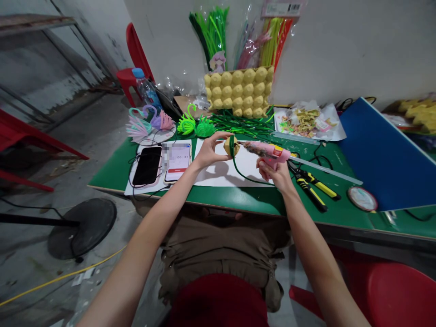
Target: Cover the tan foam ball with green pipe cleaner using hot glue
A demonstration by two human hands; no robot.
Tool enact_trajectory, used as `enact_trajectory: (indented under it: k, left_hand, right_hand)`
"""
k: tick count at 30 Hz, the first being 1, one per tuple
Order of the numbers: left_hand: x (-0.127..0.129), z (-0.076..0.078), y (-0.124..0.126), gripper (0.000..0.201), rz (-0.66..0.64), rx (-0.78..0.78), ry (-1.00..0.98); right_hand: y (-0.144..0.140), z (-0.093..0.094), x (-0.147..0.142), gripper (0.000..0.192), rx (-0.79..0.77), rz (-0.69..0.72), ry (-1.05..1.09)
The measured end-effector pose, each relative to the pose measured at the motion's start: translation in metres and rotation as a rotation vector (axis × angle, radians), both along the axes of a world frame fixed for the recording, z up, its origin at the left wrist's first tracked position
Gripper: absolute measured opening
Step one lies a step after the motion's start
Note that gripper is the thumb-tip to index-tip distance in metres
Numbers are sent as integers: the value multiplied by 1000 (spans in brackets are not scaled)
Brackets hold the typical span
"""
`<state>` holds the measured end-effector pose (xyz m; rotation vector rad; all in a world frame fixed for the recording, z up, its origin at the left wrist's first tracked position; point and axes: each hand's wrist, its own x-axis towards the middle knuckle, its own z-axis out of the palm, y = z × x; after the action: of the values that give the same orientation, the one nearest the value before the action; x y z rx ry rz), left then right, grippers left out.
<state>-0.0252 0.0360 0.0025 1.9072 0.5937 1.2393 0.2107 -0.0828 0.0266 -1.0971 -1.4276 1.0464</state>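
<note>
Egg-carton cup [227,146]: probably feeling light, crushable tbh; pinching its sides with left grip [208,151], clutching glue gun [267,149] with right grip [275,172].

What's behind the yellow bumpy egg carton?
Clear plastic bags of long green stems, pink stems and yellow stems, before the whitish wall. The yellow carton hides whatever is lower down behind it.

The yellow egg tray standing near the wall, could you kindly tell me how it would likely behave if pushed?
The yellow, bumpy, pulp-like egg tray is probably light for its size, judging by its moulded cups. Standing on edge, it could tip over fairly easily.
</note>
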Motion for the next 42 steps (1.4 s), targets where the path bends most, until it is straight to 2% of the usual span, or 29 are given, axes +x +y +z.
enact_trajectory:
  k: [7, 17, 28, 42]
  left_hand:
    - [0, -3, 1, 68, -26, 54, -9]
    - [0, 0, -2, 68, -4, 0, 25]
    - [0, 2, -4, 68, -27, -19, 34]
    - [0, -1, -1, 66, -92, 36, 3]
  right_hand:
    - [1, -5, 3, 58, 32, 32, -38]
    - [0, -3, 1, 63, -46, -14, -49]
    - [4, -11, 6, 52, -26, -20, -24]
    - [3, -4, 2, 48, -48, -42, -24]
